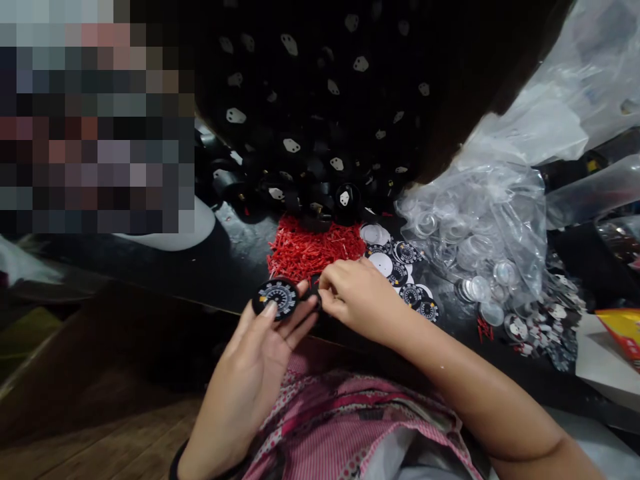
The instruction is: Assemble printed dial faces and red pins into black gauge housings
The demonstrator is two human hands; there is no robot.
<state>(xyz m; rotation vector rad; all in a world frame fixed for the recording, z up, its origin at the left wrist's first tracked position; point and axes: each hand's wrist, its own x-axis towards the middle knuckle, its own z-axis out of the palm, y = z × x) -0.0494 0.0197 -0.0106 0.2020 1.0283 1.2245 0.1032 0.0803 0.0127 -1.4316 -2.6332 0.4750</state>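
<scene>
My left hand [260, 353] grips a round black gauge [284, 298] with white markings and a small yellow patch, its thumb lying across the face. Close beside it, my right hand [350, 293] has its fingers pinched at a small dark part near the left fingertips; what that part is I cannot make out. Just beyond both hands lies a heap of small red pointers [315, 250]. Printed dial discs [411, 295], some black-faced and some white side up, lie scattered to the right of the right hand.
A large pile of black round housings with pale plates [345, 197] rises at the back. On the right are a plastic bag of clear round covers [467, 227], loose small metal parts [550, 320] and a yellow-red packet [623, 333]. The black table's front edge [195, 301] runs below the hands.
</scene>
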